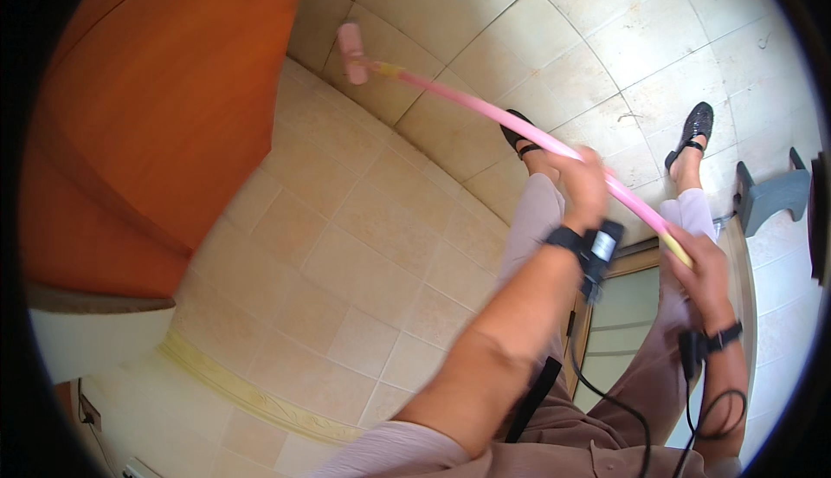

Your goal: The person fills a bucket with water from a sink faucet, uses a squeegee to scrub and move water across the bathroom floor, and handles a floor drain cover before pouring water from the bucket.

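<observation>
A long-handled tool with a pink pole slants across the view, its pink head at the upper left over the floor tiles. The head is blurred, and I cannot tell its exact kind. My left hand wraps the pole partway along, near my left shin. Lower right, my right hand grips the pole's yellow end. Both wrists wear black straps with small devices and cables.
A tiled wall rises close on my left, beside a large orange panel. A grey plastic stool stands at the right. Thin debris lies on the floor tiles between my black shoes.
</observation>
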Motion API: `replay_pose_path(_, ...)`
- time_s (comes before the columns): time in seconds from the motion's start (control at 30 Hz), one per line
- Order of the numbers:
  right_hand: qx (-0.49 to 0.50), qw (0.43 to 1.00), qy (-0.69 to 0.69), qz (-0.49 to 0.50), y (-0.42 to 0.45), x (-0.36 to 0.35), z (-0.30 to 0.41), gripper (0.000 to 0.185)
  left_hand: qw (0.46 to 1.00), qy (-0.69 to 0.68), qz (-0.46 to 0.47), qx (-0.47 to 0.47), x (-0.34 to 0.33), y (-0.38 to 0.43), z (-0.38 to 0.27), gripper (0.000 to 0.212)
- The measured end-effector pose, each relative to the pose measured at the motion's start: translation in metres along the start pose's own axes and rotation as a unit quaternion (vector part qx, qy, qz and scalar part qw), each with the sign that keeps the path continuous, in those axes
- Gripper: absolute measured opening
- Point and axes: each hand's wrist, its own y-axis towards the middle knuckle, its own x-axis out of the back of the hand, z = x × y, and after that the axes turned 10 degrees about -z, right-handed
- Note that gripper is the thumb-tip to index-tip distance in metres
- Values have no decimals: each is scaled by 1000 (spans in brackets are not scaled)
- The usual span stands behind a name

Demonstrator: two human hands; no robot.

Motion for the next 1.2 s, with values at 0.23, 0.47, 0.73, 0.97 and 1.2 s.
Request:
replay_pose_path(0.23, 46, 983, -158, -81, -122, 151, 30, 49, 950, -214, 211, 89, 3, -167, -27, 55)
replay_pose_path(0.47, 176, 977, -88, -78, -2, 53, 122, 42, 987, -137, 81, -17, 84, -5, -88, 9)
replay_pose_path(0.73, 167, 981, -99, 24, 36, 12, 142, 41, 998, -39, -21, 54, 105, 65, -90, 22)
replay_pose_path(0.97, 79, 975, -206, 7, -22, 177, 86, 42, 981, -131, 51, 133, -9, -97, -59, 52)
replay_pose_path(1.2, -73, 985, -116, -105, -142, 329, 54, 48, 968, -29, 243, 56, -97, -299, -106, 64)
